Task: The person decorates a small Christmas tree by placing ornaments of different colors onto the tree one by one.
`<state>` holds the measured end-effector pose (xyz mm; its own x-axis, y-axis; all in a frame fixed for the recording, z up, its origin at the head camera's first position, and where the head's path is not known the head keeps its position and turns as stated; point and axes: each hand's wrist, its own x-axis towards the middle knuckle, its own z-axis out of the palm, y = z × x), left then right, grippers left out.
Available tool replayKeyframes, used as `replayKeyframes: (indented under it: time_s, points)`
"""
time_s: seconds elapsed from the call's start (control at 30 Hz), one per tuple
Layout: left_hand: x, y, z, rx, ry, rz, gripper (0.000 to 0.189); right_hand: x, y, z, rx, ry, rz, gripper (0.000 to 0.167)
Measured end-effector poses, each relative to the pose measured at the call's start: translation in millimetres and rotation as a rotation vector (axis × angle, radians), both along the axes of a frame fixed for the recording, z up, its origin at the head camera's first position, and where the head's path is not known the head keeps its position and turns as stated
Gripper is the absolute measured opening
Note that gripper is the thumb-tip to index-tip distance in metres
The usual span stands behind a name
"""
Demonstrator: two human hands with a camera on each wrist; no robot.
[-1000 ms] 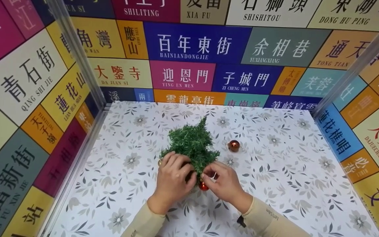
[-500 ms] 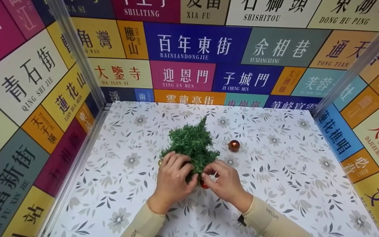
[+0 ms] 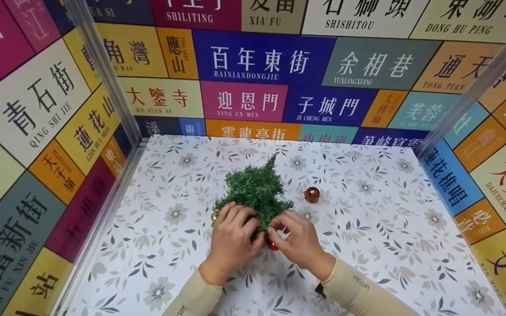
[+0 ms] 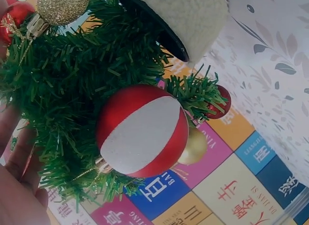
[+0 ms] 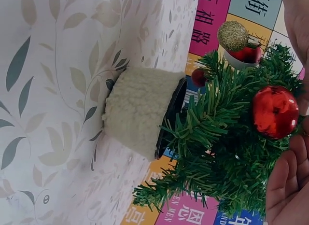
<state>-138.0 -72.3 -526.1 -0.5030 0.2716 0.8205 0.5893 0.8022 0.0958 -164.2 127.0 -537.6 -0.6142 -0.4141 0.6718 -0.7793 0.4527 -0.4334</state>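
Note:
A small green Christmas tree (image 3: 255,186) stands on the table in front of me, its pot (image 5: 140,109) wrapped in cream fleece. My left hand (image 3: 234,235) holds branches at the tree's near left side with curled fingers. Thumb and forefinger of my right hand (image 3: 301,240) pinch at the front branches, just above a shiny red bauble (image 5: 275,111); what lies between the fingertips is hidden. In the left wrist view, a red and white bauble (image 4: 142,131) and a gold glitter bauble (image 4: 63,7) hang on the tree.
A loose shiny red-brown bauble (image 3: 312,194) lies on the floral tablecloth (image 3: 367,228), right of the tree. Sign-printed walls (image 3: 262,57) enclose the table at the back and both sides.
Both hands stay at the tree. My right fingers have shifted slightly, and the red bauble beneath them shows less than a second ago. The tree and loose bauble have not moved.

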Motion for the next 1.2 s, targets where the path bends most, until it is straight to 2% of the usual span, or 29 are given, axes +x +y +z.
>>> replayKeyframes:
  time_s: [0.17,0.3,0.57,0.77,0.97,1.2]
  points:
    - [-0.6,0.8,-0.1,0.017,0.005,0.009,0.004,-0.7,1.5,0.5,0.002,-0.001,0.037,0.017]
    - [0.2,1.4,-0.5,0.033,0.004,0.008,0.004,-0.4,2.1,1.1,-0.006,0.005,0.057,0.018]
    - [0.8,2.2,-1.6,0.121,0.038,0.006,0.009,-0.9,-0.1,1.2,-0.023,-0.020,0.026,0.016]
    - [1.4,1.8,-2.9,0.136,0.061,0.019,0.010,0.1,-1.4,0.5,-0.040,-0.053,0.017,0.017]
    - [2.8,1.6,-2.5,0.152,0.084,0.060,0.010,1.0,-2.4,1.0,-0.044,-0.083,0.013,0.014]
    - [4.8,1.5,-2.6,0.137,0.079,0.067,0.005,1.9,-3.6,1.0,-0.051,-0.083,0.005,0.016]
